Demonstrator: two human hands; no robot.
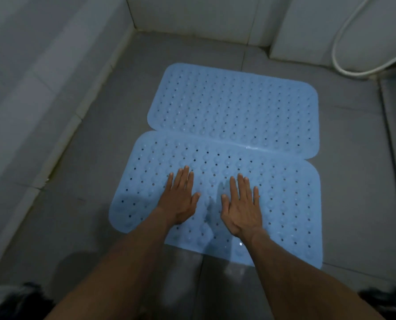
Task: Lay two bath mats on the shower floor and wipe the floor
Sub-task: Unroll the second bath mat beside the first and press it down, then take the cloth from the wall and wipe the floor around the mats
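Observation:
Two light blue perforated bath mats lie flat on the grey tiled shower floor [104, 215]. The far mat [236, 107] sits toward the back wall. The near mat [284, 204] lies just in front of it, its far edge overlapping the far mat's near edge. My left hand [179, 199] rests palm down on the near mat, left of its middle, fingers spread. My right hand [242, 206] rests palm down beside it, fingers spread. Neither hand holds anything.
White tiled walls close the shower at the left [31, 88] and back [192, 17]. A white shower hose [337, 54] loops down at the right. A dark groove [388, 139] runs along the floor on the right. Dark blurred shapes sit at both bottom corners.

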